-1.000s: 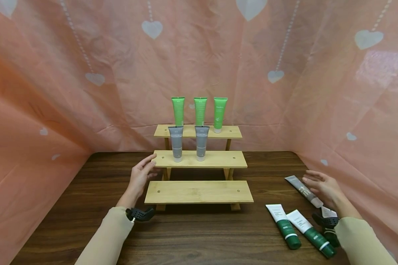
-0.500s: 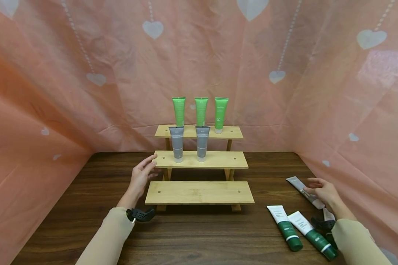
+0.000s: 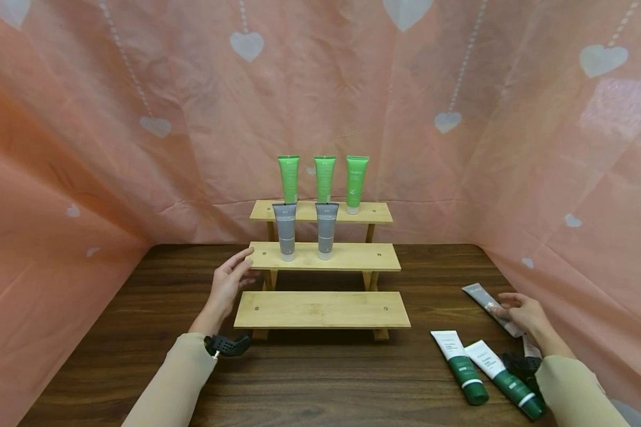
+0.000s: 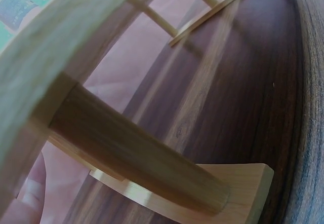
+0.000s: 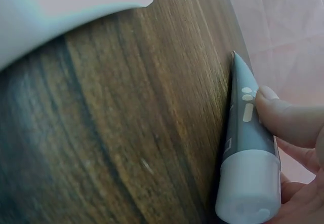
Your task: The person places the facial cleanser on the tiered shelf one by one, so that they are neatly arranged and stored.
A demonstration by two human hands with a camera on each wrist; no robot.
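Observation:
My left hand (image 3: 227, 287) holds the left end of the middle shelf of a three-step wooden display stand (image 3: 323, 309). The left wrist view shows the stand's underside and leg (image 4: 136, 148), with part of a finger (image 4: 31, 196) at the lower left. On the right of the table, my right hand (image 3: 526, 314) pinches a grey squeeze tube (image 3: 479, 295) with a white cap, its thumb (image 5: 283, 115) against the tube's face. The tube lies on the table, cap towards me. Two similar grey tubes (image 3: 285, 231) stand cap-down on the middle shelf.
Several green tubes (image 3: 355, 178) stand on the top shelf. Two white-and-green tubes (image 3: 462, 367) lie at the front right; another white tube (image 3: 531, 349) is partly hidden beneath the right wrist. Pink curtain (image 3: 320, 89) with hearts surrounds the brown wooden table (image 3: 299, 379).
My right hand has come down over the grey tube, and its thumb and fingers have closed on it. The left hand keeps its place on the shelf.

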